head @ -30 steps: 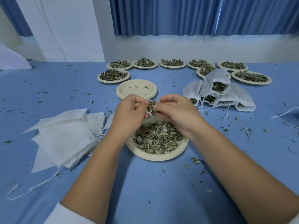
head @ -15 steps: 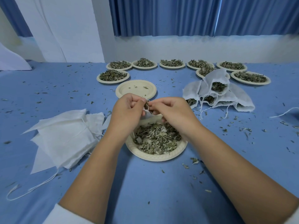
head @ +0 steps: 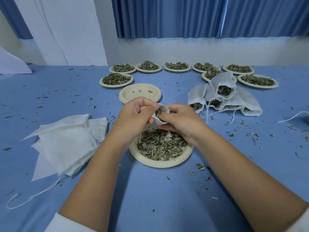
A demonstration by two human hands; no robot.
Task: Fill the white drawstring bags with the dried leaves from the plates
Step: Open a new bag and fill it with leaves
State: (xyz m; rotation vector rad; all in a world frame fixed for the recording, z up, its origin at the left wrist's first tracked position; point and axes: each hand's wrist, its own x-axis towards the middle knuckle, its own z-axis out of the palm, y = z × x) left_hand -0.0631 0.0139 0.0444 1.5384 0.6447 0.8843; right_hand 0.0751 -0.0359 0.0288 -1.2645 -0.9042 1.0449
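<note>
White bag (head: 158, 122) now more in view

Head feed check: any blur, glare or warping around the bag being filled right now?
Head view: soft even light, no glare, only faint shadows under the arms; left hand, right hand and the white drawstring bag they hold look sharp; wide-angle warping leans the white panel at the far left.

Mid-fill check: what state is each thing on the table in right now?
Held bag, mouth open, leaves showing inside.
Left hand, grips that bag's mouth.
Right hand, pinches the same bag.
Near plate, holds loose leaves.
Middle plate, nearly bare, few crumbs.
Filled bags, piled, mouths open.
Flat bags, unfilled, heaped.
Far plates, heaped with leaves.
</note>
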